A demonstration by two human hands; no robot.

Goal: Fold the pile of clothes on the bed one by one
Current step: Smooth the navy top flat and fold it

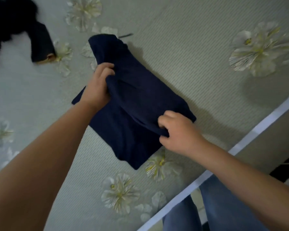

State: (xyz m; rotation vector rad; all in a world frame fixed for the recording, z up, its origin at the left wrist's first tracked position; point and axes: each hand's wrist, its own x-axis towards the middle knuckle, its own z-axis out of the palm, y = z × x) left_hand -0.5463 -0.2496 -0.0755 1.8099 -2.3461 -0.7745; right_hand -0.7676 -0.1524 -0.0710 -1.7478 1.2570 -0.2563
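A navy blue garment (137, 97) lies partly folded on the bed (190, 47), in the middle of the view. My left hand (98, 85) grips a raised fold along its left edge, thumb on top and fingers curled under the cloth. My right hand (177, 132) pinches the same fold near the garment's right corner. The fold is lifted between both hands while the rest of the garment lies flat below. A dark pile of clothes (12, 27) sits at the top left corner, with one sleeve or leg stretching toward the middle.
The bedspread is pale green with white and yellow flowers (259, 47). The bed's white edge (240, 147) runs diagonally at the lower right. Beyond it are my legs in blue jeans (220, 209) and the floor.
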